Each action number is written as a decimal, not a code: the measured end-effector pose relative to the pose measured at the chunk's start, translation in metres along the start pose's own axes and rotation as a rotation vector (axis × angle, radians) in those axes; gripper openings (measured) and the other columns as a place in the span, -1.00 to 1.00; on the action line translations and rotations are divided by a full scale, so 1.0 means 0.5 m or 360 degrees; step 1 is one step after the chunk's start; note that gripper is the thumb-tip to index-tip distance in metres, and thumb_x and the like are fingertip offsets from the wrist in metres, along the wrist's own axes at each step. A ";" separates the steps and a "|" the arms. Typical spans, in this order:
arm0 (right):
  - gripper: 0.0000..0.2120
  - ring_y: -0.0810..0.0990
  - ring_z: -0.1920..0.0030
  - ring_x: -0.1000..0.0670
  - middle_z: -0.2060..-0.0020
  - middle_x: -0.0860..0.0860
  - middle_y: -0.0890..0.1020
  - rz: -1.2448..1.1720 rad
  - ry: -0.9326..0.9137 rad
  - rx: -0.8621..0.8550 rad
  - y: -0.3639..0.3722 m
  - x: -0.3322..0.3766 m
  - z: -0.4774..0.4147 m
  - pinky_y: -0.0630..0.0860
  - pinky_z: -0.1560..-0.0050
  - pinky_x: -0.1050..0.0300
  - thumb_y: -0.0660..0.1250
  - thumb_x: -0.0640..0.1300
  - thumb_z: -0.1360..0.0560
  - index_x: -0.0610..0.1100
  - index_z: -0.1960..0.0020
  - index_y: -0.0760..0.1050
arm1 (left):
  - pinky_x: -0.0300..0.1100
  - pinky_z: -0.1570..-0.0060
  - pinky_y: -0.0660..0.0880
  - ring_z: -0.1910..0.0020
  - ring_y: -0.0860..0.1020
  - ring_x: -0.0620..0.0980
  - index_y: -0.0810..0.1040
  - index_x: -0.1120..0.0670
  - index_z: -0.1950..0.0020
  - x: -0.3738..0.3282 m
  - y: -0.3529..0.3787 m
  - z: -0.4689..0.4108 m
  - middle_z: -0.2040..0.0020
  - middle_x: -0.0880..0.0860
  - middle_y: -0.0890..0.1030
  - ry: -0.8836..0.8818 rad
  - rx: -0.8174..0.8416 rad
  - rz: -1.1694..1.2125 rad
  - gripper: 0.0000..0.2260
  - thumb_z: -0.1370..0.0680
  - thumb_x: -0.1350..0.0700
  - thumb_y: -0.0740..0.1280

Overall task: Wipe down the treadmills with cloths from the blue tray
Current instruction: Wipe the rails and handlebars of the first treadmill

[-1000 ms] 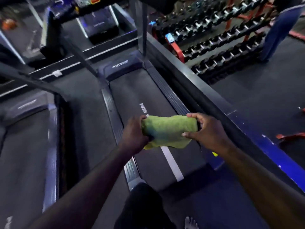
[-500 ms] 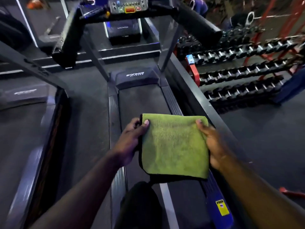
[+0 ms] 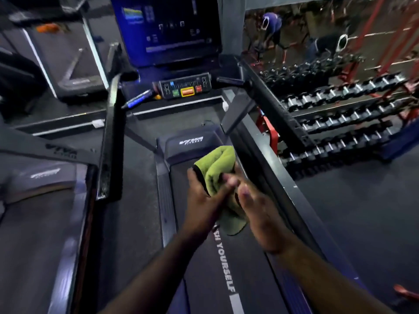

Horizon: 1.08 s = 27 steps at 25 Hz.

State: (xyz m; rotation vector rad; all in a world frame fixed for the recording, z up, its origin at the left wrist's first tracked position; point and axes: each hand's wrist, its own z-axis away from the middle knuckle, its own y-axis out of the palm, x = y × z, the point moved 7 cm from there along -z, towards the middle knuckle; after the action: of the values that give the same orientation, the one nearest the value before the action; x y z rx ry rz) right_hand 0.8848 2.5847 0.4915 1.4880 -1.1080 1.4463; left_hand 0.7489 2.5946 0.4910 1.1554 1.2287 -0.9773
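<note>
A green cloth (image 3: 215,171) with a black edge is folded and bunched between both hands above the treadmill belt (image 3: 199,264). My left hand (image 3: 201,196) grips the cloth's left side, thumb across its front. Pressed against the cloth's right side is my right hand (image 3: 254,211), blurred, its fingers closed on the fabric. The lower part of the cloth hangs between the two hands. The treadmill's control panel (image 3: 184,88) and dark screen (image 3: 167,30) stand ahead. The blue tray is not in view.
A second treadmill (image 3: 38,223) lies to the left, with a black handrail (image 3: 108,137) between the two. On the right stands a dumbbell rack (image 3: 340,123) beyond the treadmill's side rail (image 3: 278,123). Two people are at the far back right. A blue pen-like object (image 3: 138,98) rests by the console.
The cloth, held flat and spread half a second ago, is now folded and bunched between my hands. My view has lifted, bringing the console and screen into sight.
</note>
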 end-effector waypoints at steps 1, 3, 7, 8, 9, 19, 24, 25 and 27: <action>-0.45 0.61 -0.36 0.10 -0.36 0.15 0.62 0.0011 -0.0026 -0.0090 -0.042 0.016 -0.036 0.56 -0.35 -0.01 0.22 0.33 -0.63 0.09 -0.51 0.44 | -0.09 -0.16 0.62 -0.23 0.66 0.03 0.41 0.15 -0.41 -0.024 0.005 -0.041 -0.27 0.09 0.66 0.0012 -0.0029 0.0045 -0.52 -0.58 0.09 0.52; -0.55 0.63 -0.29 0.19 -0.30 0.25 0.64 0.0099 -0.0032 -0.0194 -0.118 0.008 -0.105 0.60 -0.25 0.11 0.27 0.23 -0.63 0.19 -0.49 0.41 | -0.05 -0.15 0.63 -0.20 0.66 0.03 0.44 0.18 -0.41 -0.048 0.023 -0.128 -0.25 0.14 0.67 -0.0039 -0.0091 0.0220 -0.60 -0.63 0.07 0.40; -0.61 0.67 -0.11 0.21 -0.16 0.14 0.69 0.0308 0.0115 -0.0007 -0.153 -0.067 -0.218 0.60 -0.10 0.22 0.32 0.19 -0.64 0.31 -0.44 0.35 | 0.31 -0.29 0.55 -0.34 0.59 0.26 0.41 0.18 -0.42 -0.047 0.066 -0.274 -0.34 0.27 0.60 -0.0150 -0.0208 0.0502 -0.55 -0.64 -0.05 0.37; -0.60 0.68 -0.08 0.20 -0.12 0.13 0.69 0.0302 0.0116 -0.0026 -0.163 -0.077 -0.247 0.60 -0.06 0.20 0.33 0.20 -0.64 0.26 -0.44 0.36 | 0.33 -0.27 0.55 -0.32 0.60 0.25 0.42 0.16 -0.41 -0.049 0.079 -0.312 -0.32 0.26 0.62 -0.0169 -0.0246 0.0495 -0.57 -0.64 -0.05 0.36; -0.58 0.68 -0.03 0.19 -0.08 0.14 0.70 0.0318 0.0126 -0.0069 -0.178 -0.082 -0.277 0.60 -0.02 0.16 0.31 0.26 -0.63 0.21 -0.45 0.38 | 0.32 -0.24 0.57 -0.27 0.63 0.22 0.43 0.13 -0.39 -0.056 0.089 -0.350 -0.26 0.22 0.66 -0.0183 -0.0287 0.0495 -0.62 -0.66 -0.04 0.34; -0.28 0.69 -0.02 0.10 -0.02 0.06 0.72 0.0240 0.0014 -0.0436 -0.358 -0.023 -0.637 0.61 -0.05 0.09 0.11 0.67 -0.39 0.13 -0.20 0.49 | 0.28 -0.18 0.61 -0.25 0.66 0.21 0.40 0.04 -0.43 -0.116 0.092 -0.685 -0.28 0.18 0.66 -0.0138 -0.0302 0.0626 -0.58 -0.63 -0.10 0.30; -0.38 0.72 -0.03 0.22 -0.05 0.24 0.73 0.0272 0.0232 -0.0002 -0.276 0.010 -0.818 0.66 -0.05 0.20 0.44 0.41 -0.44 0.17 -0.39 0.41 | 0.35 -0.31 0.51 -0.36 0.59 0.26 0.30 -0.02 -0.55 -0.071 0.107 -0.833 -0.39 0.21 0.60 -0.0373 0.0121 0.0610 -0.49 -0.67 -0.22 0.21; -0.40 0.72 -0.03 0.23 -0.04 0.24 0.73 0.0305 0.0261 -0.0041 -0.264 0.013 -0.847 0.66 -0.06 0.22 0.48 0.34 -0.42 0.16 -0.37 0.44 | 0.31 -0.27 0.56 -0.33 0.61 0.24 0.31 -0.03 -0.53 -0.067 0.101 -0.865 -0.36 0.20 0.62 -0.0377 0.0155 0.0569 -0.53 -0.68 -0.21 0.19; -0.45 0.71 -0.01 0.27 -0.01 0.25 0.74 0.0361 0.0286 -0.0176 -0.251 0.015 -0.896 0.62 0.01 0.34 0.52 0.26 -0.42 0.11 -0.34 0.50 | 0.24 -0.22 0.61 -0.29 0.65 0.20 0.35 -0.03 -0.47 -0.062 0.081 -0.930 -0.32 0.15 0.65 -0.0394 0.0206 0.0472 -0.59 -0.69 -0.18 0.21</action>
State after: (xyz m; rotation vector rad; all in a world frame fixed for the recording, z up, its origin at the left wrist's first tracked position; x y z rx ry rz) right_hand 0.8557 3.0475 0.5315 1.1601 -1.2536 1.6100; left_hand 0.7020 3.0575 0.5384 1.2348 0.7811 -0.9508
